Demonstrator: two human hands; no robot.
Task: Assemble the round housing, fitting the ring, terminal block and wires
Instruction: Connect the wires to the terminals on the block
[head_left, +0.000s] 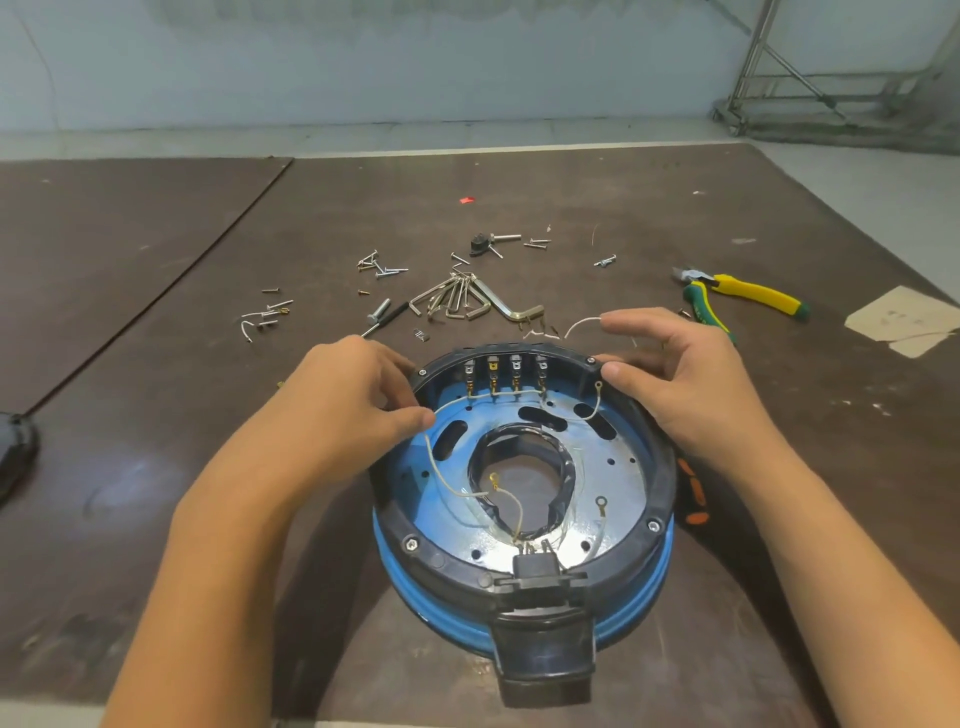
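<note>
The round blue housing (524, 618) lies open side up on the brown table, with the black ring (660, 499) screwed round its rim. The terminal block (506, 371) with several metal tabs stands at the far inner wall. A black connector (537, 571) sits at the near rim. Thin white wires (452, 483) with ring lugs run across the blue plate. My left hand (353, 395) is at the far left rim and pinches a white wire by the thumb tip. My right hand (680, 374) rests at the far right rim, thumb on the ring, fingers relaxed.
Beyond the housing lie hex keys (462, 301), scattered screws (382, 267), a small screwdriver (387, 314) and a black knob part (480, 244). Yellow-green pliers (748, 296) and paper scraps (909, 322) are at the right. An orange-black tool handle (693, 493) lies under my right forearm.
</note>
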